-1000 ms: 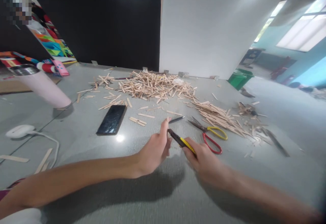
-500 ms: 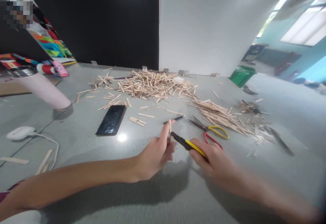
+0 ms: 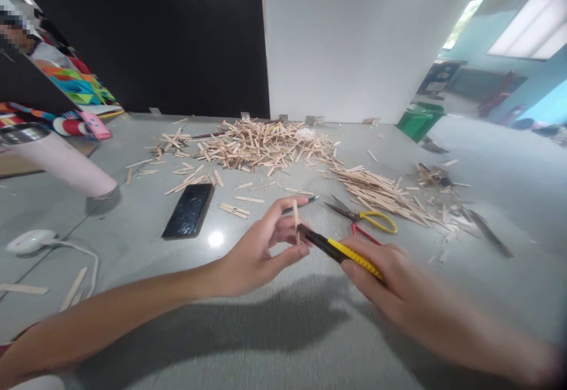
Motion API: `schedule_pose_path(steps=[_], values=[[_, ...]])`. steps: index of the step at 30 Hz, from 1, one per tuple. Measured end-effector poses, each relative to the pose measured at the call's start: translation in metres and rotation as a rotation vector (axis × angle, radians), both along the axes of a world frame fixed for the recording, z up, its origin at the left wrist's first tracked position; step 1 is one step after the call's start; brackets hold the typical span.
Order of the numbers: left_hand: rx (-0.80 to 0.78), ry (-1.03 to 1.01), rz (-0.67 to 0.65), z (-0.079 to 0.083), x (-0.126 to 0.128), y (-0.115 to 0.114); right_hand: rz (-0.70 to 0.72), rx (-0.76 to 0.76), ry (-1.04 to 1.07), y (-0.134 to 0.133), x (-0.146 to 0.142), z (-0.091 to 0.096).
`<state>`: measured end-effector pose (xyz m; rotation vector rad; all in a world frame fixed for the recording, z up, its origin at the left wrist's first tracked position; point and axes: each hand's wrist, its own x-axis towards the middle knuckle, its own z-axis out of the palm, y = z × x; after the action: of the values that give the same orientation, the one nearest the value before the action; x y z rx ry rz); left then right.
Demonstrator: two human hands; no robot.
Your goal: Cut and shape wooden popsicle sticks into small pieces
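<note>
Two hands are close together over the near middle of the table (image 3: 146, 248). The right hand (image 3: 390, 278) grips a yellow-and-black cutter (image 3: 352, 254); the left hand (image 3: 250, 257) is half curled, thumb and forefinger apart, with a small wooden stick (image 3: 296, 213) among its fingers, though whether they pinch it is hard to tell. The stick stands nearly upright, its long axis running up and down. The cutter slants from near right to far left, its dark tip at the stick. On the left is a pale pink bottle (image 3: 66, 162) with a metallic top, and at the far right a green bin (image 3: 419, 123), the contents of both out of sight. Loose sticks (image 3: 261, 148) are heaped far off in the middle; scissors (image 3: 358, 216) lie just beyond the right hand.
</note>
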<state>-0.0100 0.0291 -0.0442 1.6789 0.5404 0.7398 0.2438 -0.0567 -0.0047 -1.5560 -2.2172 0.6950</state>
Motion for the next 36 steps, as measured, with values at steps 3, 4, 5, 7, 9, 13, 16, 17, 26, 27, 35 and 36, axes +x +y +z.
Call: schedule_pose_path(steps=[3,4,5,7,9,13,16,17,26,27,35,36], values=[[-0.112,-0.039,-0.126,0.003,-0.003,0.000,0.017,-0.080,0.012,0.002,0.003,0.008],[-0.135,-0.051,-0.155,0.003,-0.003,-0.001,0.031,-0.106,0.018,0.003,0.005,0.012],[-0.156,-0.068,-0.177,0.003,-0.004,-0.002,0.046,-0.135,0.026,0.005,0.007,0.016],[-0.203,-0.111,-0.212,0.001,-0.004,-0.005,0.083,-0.223,0.047,0.010,0.012,0.025],[-0.239,-0.150,-0.229,-0.001,-0.003,-0.009,0.109,-0.348,0.089,0.015,0.019,0.032],[-0.261,-0.156,-0.236,-0.001,0.000,-0.018,0.086,-0.614,0.200,0.023,0.039,0.035],[-0.262,-0.169,-0.246,0.002,0.005,-0.023,0.080,-0.680,0.233,0.028,0.049,0.032],[-0.261,-0.172,-0.249,0.004,0.006,-0.023,0.083,-0.681,0.242,0.029,0.053,0.032],[-0.173,-0.173,-0.026,0.000,0.002,0.001,-0.614,-0.405,0.524,0.040,0.107,0.065],[-0.200,-0.162,-0.060,-0.001,0.004,0.002,-0.620,-0.371,0.510,0.045,0.106,0.067],[-0.167,-0.069,0.140,0.013,0.010,-0.003,-0.159,-0.249,0.590,0.060,0.034,0.014],[-0.123,-0.066,0.167,0.014,0.009,-0.003,-0.148,-0.273,0.660,0.055,0.021,0.005]])
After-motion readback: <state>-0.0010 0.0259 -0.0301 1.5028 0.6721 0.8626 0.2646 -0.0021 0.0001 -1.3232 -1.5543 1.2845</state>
